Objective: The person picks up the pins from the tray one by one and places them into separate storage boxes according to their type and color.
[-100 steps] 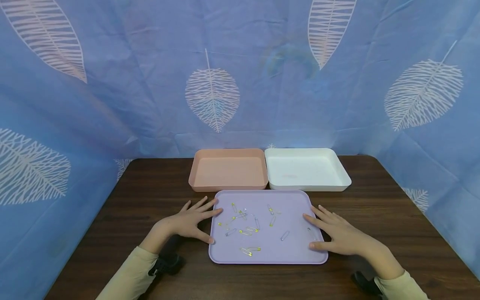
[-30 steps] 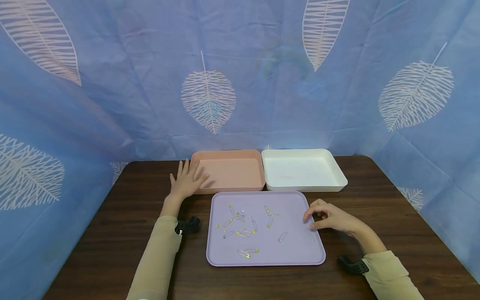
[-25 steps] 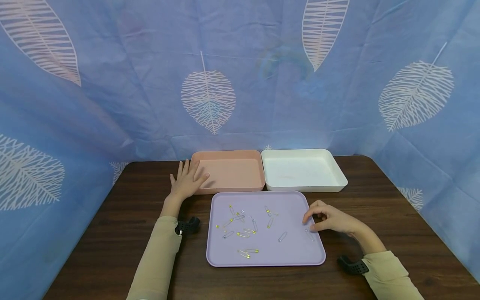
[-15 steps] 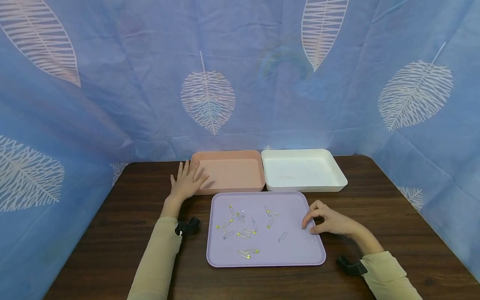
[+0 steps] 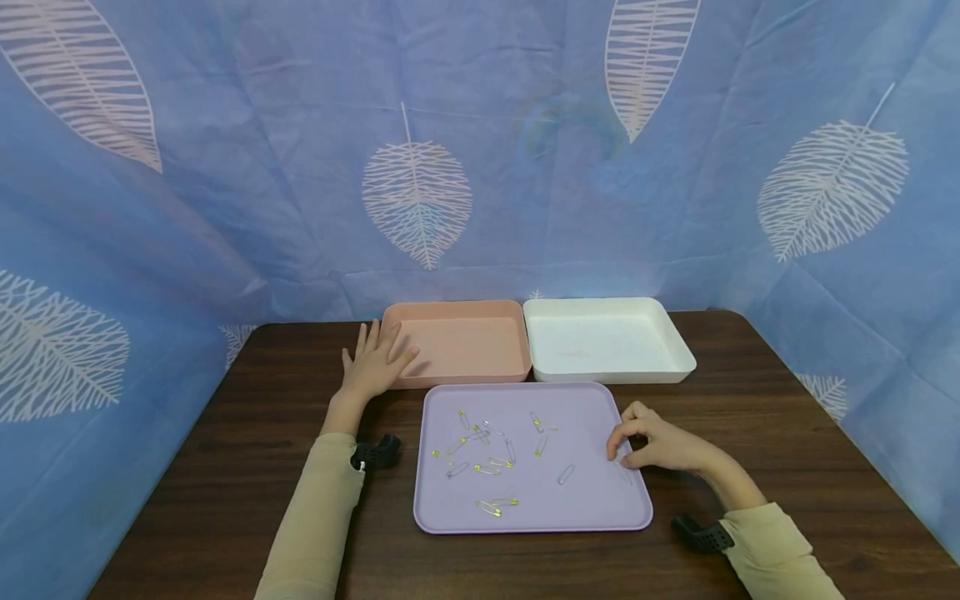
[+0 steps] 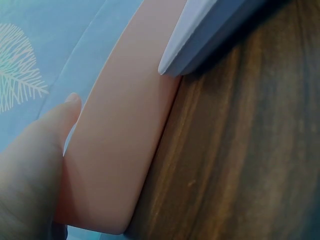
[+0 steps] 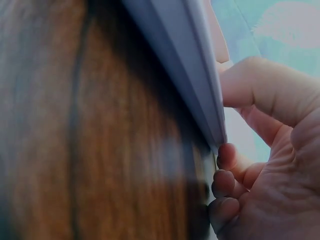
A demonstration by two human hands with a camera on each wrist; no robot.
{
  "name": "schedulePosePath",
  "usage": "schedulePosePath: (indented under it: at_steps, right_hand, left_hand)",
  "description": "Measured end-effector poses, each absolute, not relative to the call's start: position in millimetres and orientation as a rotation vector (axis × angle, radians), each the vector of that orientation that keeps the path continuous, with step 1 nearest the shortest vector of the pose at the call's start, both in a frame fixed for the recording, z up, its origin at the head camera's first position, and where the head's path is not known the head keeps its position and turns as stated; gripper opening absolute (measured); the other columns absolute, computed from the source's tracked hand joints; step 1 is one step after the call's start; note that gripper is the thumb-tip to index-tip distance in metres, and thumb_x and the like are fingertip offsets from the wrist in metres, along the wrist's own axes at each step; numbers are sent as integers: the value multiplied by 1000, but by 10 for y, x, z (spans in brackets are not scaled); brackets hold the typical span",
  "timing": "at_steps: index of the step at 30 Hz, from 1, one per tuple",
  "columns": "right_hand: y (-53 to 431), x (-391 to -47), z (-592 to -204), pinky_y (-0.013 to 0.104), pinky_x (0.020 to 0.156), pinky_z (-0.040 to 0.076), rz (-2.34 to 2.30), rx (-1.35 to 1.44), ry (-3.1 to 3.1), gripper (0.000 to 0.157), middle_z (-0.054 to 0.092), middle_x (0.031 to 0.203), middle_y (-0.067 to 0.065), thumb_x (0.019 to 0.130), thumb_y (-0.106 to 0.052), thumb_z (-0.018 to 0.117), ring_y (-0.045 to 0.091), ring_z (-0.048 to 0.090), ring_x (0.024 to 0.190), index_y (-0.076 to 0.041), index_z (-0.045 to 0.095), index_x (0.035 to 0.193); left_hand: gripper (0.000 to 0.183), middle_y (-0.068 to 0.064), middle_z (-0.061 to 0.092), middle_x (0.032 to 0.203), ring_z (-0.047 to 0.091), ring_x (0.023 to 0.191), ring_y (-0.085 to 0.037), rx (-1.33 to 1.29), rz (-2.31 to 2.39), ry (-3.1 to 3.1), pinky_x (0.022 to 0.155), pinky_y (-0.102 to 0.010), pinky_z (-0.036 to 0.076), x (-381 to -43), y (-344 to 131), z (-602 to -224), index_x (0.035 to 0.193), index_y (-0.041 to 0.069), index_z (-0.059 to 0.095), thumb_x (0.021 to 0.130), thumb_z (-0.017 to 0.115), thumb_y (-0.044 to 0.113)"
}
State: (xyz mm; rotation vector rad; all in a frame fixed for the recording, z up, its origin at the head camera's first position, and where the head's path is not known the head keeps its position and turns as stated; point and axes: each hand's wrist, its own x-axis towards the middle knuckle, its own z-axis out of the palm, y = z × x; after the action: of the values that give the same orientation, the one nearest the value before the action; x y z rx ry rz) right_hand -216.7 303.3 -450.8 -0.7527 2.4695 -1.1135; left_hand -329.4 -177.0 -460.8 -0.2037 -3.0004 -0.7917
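My left hand, fingers spread, rests at the left end of the pink tray. In the left wrist view its thumb lies over that tray's rim. My right hand bends over the right side of the lilac tray, index finger and thumb pointing down with a small gap between them. A silver safety pin lies at these fingertips. In the right wrist view the lilac tray's edge hides the pin, and the other fingers curl beside the tray's edge. Several yellow-headed and silver safety pins lie scattered on the lilac tray.
A white tray stands right of the pink one, behind the lilac tray. All are on a dark wooden table. A blue leaf-patterned cloth hangs behind the table. Each wrist wears a black band.
My left hand has gone from the lilac tray's left edge to the pink tray. The right hand's spread fingers have bent and come down to the silver pin, which has shifted slightly.
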Motion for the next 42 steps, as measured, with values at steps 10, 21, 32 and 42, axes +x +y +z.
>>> schedulePosePath:
  at_steps: [10,21,32,42]
  right_hand:
    - [3037,-2160,-4523,36,80,27,-1089,-723,2455,12,38,98,9,78,-9,73,21,29,97,-17,72,88]
    - [3014,-2135,-4480,36,79,28,-1087,-710,2451,8,41,98,9,78,-11,73,27,31,99,-15,69,83]
    - [3007,-2124,-4448,37,82,29,-1050,-680,2452,9,42,99,9,79,-16,75,29,30,105,-12,67,82]
    - [2994,-2112,-4425,36,82,29,-1015,-674,2496,11,44,98,8,78,-18,77,28,32,104,-12,68,80]
  left_hand:
    - [80,-14,-2,165,-10,152,-37,-207,-823,-2981,109,-76,-3,-3295,-1769,-4622,157,28,15,93,38,69]
    - [80,-15,-2,165,-10,151,-38,-215,-847,-2976,108,-77,-5,-3276,-1761,-4598,157,26,17,93,40,68]
    - [81,-15,-1,165,-9,151,-39,-211,-831,-2983,108,-76,-3,-3261,-1764,-4594,157,26,18,93,37,71]
    - [81,-15,-1,165,-9,152,-38,-209,-819,-2990,108,-76,-2,-3274,-1763,-4610,157,27,18,92,36,71]
